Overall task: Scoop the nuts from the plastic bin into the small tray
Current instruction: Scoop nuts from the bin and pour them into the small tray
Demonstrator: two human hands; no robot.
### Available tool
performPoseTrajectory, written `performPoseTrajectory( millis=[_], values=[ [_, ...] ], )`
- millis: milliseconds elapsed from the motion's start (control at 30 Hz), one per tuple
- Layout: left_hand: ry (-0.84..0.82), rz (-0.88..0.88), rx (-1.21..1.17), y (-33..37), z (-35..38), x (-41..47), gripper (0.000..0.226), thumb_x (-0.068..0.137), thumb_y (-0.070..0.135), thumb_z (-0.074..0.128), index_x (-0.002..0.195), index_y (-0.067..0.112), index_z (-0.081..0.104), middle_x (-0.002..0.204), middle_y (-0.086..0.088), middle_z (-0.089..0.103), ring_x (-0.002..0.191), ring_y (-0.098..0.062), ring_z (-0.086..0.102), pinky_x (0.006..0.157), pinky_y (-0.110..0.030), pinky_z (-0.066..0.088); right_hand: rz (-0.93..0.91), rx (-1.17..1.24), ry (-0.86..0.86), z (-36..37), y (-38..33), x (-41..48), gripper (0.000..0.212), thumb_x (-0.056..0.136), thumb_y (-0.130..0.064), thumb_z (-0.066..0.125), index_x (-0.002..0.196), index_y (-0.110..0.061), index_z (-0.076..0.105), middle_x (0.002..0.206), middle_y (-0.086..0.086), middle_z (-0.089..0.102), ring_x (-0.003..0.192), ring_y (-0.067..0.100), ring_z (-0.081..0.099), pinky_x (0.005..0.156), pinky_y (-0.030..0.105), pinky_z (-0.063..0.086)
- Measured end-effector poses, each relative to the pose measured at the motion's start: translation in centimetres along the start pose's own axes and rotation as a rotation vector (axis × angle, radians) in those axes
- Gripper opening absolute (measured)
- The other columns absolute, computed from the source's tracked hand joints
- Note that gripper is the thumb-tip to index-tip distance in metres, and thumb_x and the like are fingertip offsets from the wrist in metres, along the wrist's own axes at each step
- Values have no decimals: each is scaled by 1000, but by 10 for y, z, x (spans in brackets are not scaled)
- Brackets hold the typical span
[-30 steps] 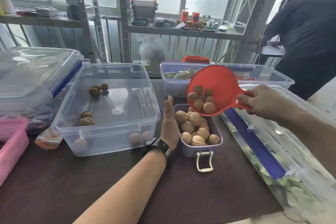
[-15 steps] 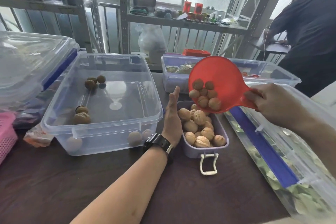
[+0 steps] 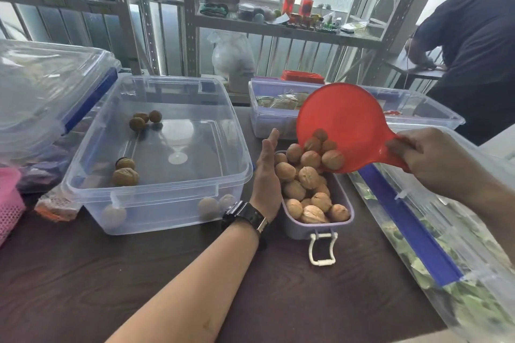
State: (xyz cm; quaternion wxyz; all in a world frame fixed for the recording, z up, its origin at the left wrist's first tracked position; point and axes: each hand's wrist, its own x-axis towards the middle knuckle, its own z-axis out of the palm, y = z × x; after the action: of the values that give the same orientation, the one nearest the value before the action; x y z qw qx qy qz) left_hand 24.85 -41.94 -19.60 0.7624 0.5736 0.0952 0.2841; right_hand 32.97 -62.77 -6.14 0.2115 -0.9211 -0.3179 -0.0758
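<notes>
My right hand grips the handle of a red scoop, tilted steeply over the small lilac tray. Several walnuts slide off the scoop's lower lip onto the pile of walnuts heaped in the tray. My left hand stands flat and upright against the tray's left side, fingers together, holding nothing; a black watch sits on that wrist. The clear plastic bin to the left still holds several walnuts scattered on its bottom.
A second clear bin stands behind the tray. A long lidded box with a blue strip lies at the right. A lidded box and pink basket sit at the left. A person in dark clothes stands back right, before metal shelving.
The scoop has tipped further and dropped lower over the tray, and the walnuts have slid to its lip. My left hand stays against the tray's side.
</notes>
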Motion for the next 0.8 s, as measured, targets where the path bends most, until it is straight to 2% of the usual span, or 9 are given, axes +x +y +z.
performPoseTrajectory(
  millis=[100, 233, 333, 400, 500, 567, 633, 700, 800],
  values=[
    [-9, 2, 5, 0, 0, -1, 70, 96, 64, 15, 152, 28, 35, 158, 9, 36, 142, -2, 34, 98, -6, 27, 2, -51, 10, -3, -4, -4, 33, 95, -32, 52, 67, -18, 63, 60, -3, 64, 60, 21, 59, 68, 47, 51],
    [1, -3, 3, -2, -1, 2, 66, 99, 61, 14, 151, 27, 37, 156, 10, 37, 135, 3, 40, 94, -2, 31, 19, -130, 9, -10, -9, -13, 34, 95, -33, 50, 65, -21, 62, 61, -5, 64, 63, 18, 60, 68, 44, 50],
    [-3, -11, 11, -3, -1, 3, 60, 103, 51, 13, 151, 25, 38, 154, 9, 40, 127, 10, 44, 94, 0, 33, 42, -155, 1, -15, -18, -21, 39, 96, -28, 50, 61, -13, 57, 55, 5, 60, 57, 24, 57, 64, 44, 49],
    [-13, -7, 5, -1, 0, 2, 58, 105, 45, 12, 150, 22, 38, 143, 12, 48, 108, 22, 52, 94, -2, 39, 73, -181, -10, -18, -23, -26, 42, 96, -26, 50, 57, -11, 53, 52, 8, 58, 53, 24, 56, 62, 41, 47],
    [-40, -5, -12, 7, 3, -4, 55, 107, 37, 11, 151, 15, 35, 124, 15, 55, 83, 27, 59, 70, 5, 41, 111, -243, -25, -22, -27, -33, 42, 97, -27, 50, 60, -9, 56, 53, 8, 58, 53, 24, 57, 62, 40, 49],
    [-44, -13, -26, 10, 4, -6, 54, 107, 35, 11, 151, 14, 34, 106, 22, 57, 77, 26, 60, 66, 4, 42, 124, -279, -9, -23, -30, -37, 41, 96, -28, 49, 59, -10, 57, 55, 6, 57, 55, 23, 56, 60, 39, 48],
    [-33, -23, -39, 7, 2, -3, 55, 106, 40, 12, 150, 17, 36, 113, 20, 57, 84, 26, 59, 73, 2, 44, 127, -314, 19, -24, -34, -41, 40, 96, -28, 48, 60, -13, 58, 58, 5, 57, 57, 20, 55, 59, 37, 46],
    [-4, -22, -2, 1, 0, -1, 59, 104, 50, 13, 151, 24, 37, 135, 16, 50, 104, 23, 52, 93, -6, 40, 141, -349, 41, -25, -37, -43, 38, 95, -31, 47, 64, -16, 60, 60, 3, 57, 59, 19, 54, 61, 37, 46],
    [13, -46, 23, 1, -2, -1, 65, 98, 62, 15, 151, 30, 36, 150, 13, 41, 130, 3, 42, 101, -17, 30, 168, -374, 55, -28, -42, -45, 38, 94, -34, 45, 65, -17, 60, 58, 2, 56, 59, 21, 54, 64, 40, 49]
  ],
)
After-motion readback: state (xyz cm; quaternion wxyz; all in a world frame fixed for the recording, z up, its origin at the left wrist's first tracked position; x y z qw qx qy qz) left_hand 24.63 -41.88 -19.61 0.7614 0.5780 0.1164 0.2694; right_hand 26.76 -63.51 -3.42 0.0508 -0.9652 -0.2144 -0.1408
